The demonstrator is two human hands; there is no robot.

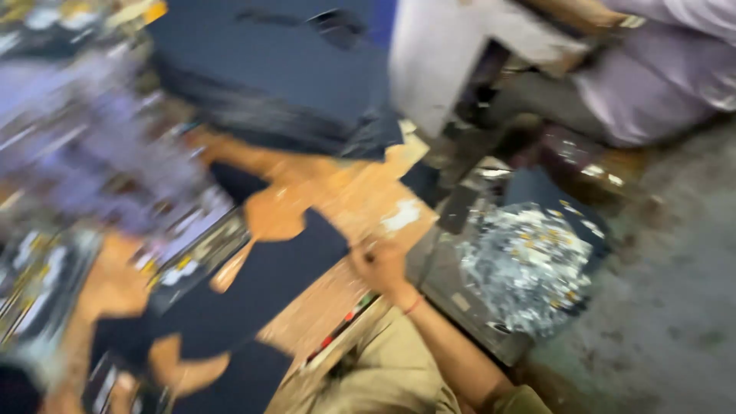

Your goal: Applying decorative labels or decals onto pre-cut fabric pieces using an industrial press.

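Note:
The view is badly blurred by motion. My right hand reaches in from the lower right, with a red thread around the wrist. It rests on a wooden board, touching the corner of a dark navy sheet. The fingers are curled with a small dark spot between them, but the blur hides whether they grip anything. My left hand is not in view. My khaki-clad knee is just below the hand.
A thick stack of dark navy sheets lies at the back. Printed, shiny sheets cover the left side. A bin of silvery scraps stands to the right of my arm. Another person in pale clothes sits at the top right. Grey floor shows at the right.

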